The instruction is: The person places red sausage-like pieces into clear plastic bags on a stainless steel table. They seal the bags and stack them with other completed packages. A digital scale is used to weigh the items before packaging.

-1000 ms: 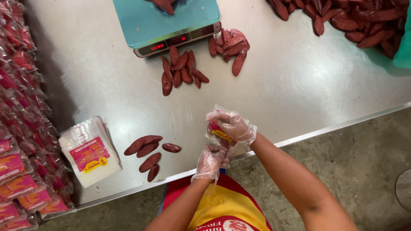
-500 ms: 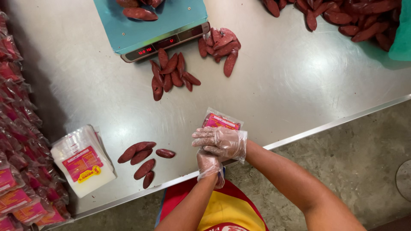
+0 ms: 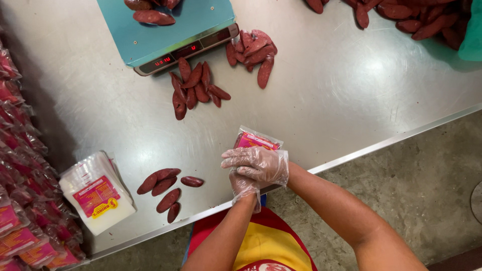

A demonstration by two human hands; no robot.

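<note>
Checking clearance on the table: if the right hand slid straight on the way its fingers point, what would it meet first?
The right hand points left; likely first the small group of dark red sausages near the table edge, though depth is unclear.

Thin, clear, crinkled plastic gloves are worn on the left hand (image 3: 244,186) and the right hand (image 3: 258,164). Forearms are left bare. A red and yellow garment (image 3: 261,243) is worn.

On the desk (image 3: 351,90) we find a filled pouch (image 3: 255,141) under our hands (image 3: 253,168), loose sausages (image 3: 168,188) and a bag stack (image 3: 98,193) to their left, the scale (image 3: 168,30) beyond.
</note>
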